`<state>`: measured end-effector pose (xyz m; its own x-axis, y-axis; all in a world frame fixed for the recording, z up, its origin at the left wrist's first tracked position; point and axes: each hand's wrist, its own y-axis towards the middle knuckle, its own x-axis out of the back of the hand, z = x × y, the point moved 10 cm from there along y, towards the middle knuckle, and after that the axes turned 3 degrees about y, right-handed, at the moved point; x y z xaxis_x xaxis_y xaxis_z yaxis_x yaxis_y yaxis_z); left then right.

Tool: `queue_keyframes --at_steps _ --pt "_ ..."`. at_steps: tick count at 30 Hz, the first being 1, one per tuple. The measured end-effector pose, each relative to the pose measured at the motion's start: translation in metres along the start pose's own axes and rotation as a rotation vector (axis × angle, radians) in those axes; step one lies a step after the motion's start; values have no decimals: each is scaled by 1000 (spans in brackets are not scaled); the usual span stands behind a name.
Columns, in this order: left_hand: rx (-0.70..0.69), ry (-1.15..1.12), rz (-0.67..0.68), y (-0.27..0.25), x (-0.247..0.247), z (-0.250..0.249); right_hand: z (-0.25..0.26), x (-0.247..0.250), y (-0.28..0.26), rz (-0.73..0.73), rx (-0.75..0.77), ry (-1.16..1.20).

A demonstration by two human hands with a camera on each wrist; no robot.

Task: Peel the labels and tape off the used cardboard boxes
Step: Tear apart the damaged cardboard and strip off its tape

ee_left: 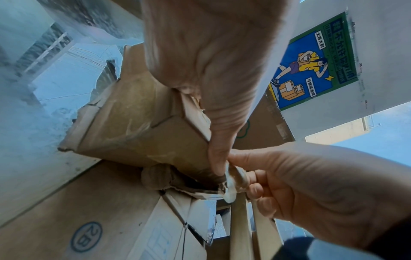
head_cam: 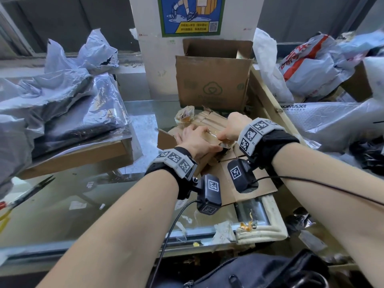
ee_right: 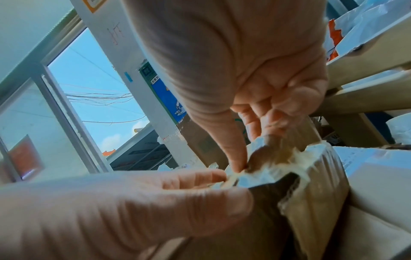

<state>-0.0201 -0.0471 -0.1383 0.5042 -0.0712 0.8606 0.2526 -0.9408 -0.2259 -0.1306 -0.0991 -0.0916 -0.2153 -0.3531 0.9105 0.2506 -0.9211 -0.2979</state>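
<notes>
A crumpled brown cardboard box lies on flattened cardboard in the middle of the counter. My left hand grips the box's near edge, with the thumb pressed along its torn corner. My right hand pinches a strip of clear tape at that corner. In the left wrist view the tape is bunched between the right hand's thumb and fingers. In the right wrist view the tape stretches up off the box, next to the left hand.
An open brown box with a green logo stands just behind. Grey plastic mailers pile up on the left, white bags on the right. Scissors lie on the glass counter. A wad of tape sits beside the box.
</notes>
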Motion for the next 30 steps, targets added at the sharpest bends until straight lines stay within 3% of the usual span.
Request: queue_keyframes --at_steps 8,12,15,23,30 --pt "-40 53 73 7 -8 -4 16 5 0 62 233 141" --pt "-57 65 85 7 -8 -5 18 -19 -8 118 333 -78" --pt "-65 81 137 7 -9 -7 17 -26 -8 41 377 -256" --pt "-71 68 163 7 -9 -7 30 -8 -25 -142 549 -282" --pt "-74 95 170 7 -10 -7 32 -13 -32 -86 637 -265"
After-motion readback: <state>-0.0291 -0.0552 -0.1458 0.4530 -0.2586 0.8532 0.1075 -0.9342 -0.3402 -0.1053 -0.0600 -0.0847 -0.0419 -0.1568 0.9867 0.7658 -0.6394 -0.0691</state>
